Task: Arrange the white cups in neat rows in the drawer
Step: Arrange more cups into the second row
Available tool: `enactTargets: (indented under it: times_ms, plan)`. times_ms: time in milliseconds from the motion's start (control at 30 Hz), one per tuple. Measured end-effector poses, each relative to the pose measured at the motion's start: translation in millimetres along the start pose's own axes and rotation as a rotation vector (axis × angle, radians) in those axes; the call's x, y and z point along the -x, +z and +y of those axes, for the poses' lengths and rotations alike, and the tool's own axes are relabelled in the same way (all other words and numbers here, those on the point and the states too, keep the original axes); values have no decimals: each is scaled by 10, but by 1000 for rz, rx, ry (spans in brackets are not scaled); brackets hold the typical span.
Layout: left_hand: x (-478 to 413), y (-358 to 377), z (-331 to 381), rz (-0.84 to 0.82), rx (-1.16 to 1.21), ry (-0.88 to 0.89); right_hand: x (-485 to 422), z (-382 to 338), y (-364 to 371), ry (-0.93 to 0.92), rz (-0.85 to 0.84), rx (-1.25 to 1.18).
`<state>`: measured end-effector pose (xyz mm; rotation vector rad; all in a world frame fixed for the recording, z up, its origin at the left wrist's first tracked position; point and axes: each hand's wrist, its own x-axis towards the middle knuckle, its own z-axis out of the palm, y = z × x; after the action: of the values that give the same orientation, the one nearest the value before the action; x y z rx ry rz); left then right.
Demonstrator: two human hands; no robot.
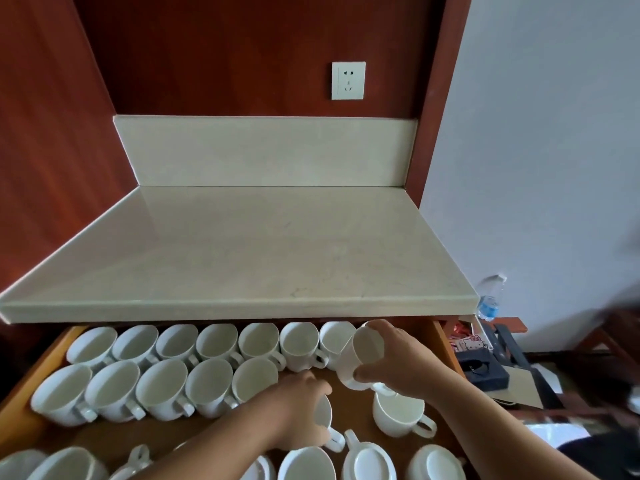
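An open wooden drawer (41, 368) holds many white cups. A back row of several upright cups (218, 341) runs under the counter edge, and a second row of several cups (159, 388) stands in front of it. My left hand (301, 407) grips a white cup (325, 419) at the right end of the second row. My right hand (398, 358) holds another white cup (363, 355) tilted on its side above the drawer's right part, near the end of the back row. Loose cups sit at the front; one (398, 415) stands upright, some (369, 460) are upside down.
A pale stone countertop (259, 244) overhangs the back of the drawer. A wall socket (348, 80) is on the wooden back panel. To the right, a water bottle (490, 299) and assorted clutter (485, 362) lie on a low surface.
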<state>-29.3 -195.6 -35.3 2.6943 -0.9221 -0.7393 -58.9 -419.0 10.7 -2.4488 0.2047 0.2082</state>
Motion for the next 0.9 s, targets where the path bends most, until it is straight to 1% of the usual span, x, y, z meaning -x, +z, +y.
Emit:
enactTargets:
  times_ms: [133, 267, 467, 567, 600, 700, 767, 900]
  plan:
    - [-24, 9, 76, -38, -78, -49, 16, 7, -12, 16, 24, -11]
    - [-40, 23, 119, 3, -95, -65, 42, -2, -26, 36, 45, -15]
    - [9, -195, 140, 82, 48, -76, 59, 0, -62, 43, 68, 1]
    - [49, -393, 143, 147, 176, -131, 53, -10, -77, 38, 68, 7]
    - [58, -433, 134, 167, 182, -142, 50, -25, -68, 36, 68, 6]
    - [9, -416, 43, 242, 69, -112, 26, -73, -17, 46, 73, -6]
    - [-45, -340, -22, 284, 42, -87, 13, -105, 33, 52, 78, -20]
    - [-112, -210, -89, 297, -1, -55, -13, -135, 122, 54, 72, 11]
